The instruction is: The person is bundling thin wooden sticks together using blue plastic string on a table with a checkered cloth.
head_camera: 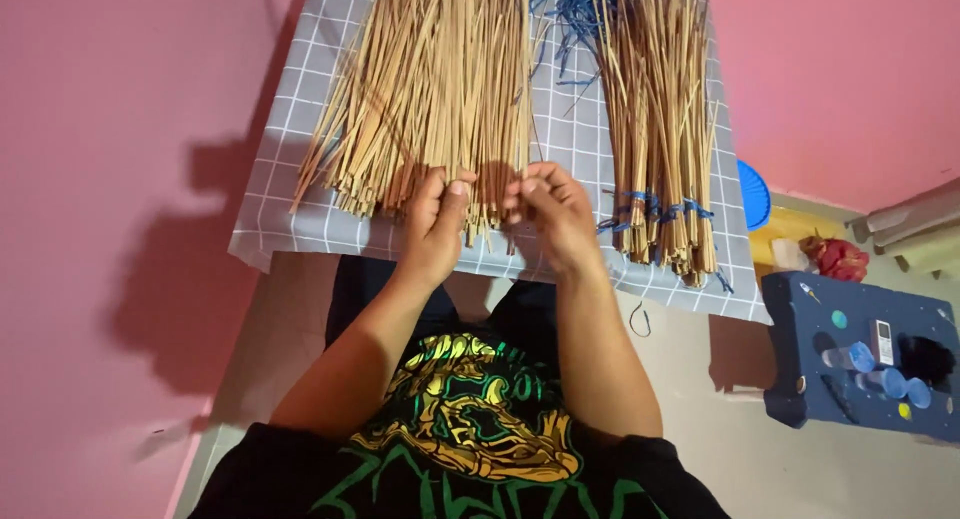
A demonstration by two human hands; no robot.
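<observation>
Straw strips pinched at the table edge

The loose straw pile (430,89) is gripped at its lower ends by both hands, left hand (435,224) and right hand (550,214); a tied bundle (660,119) lies at two o'clock on the checked table (300,229).

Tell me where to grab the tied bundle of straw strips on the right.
Probably grip the tied bundle around its near end, by the blue string, coming from the right side: the binding keeps the strips together there, and the left hand and right hand occupy the other side.
</observation>
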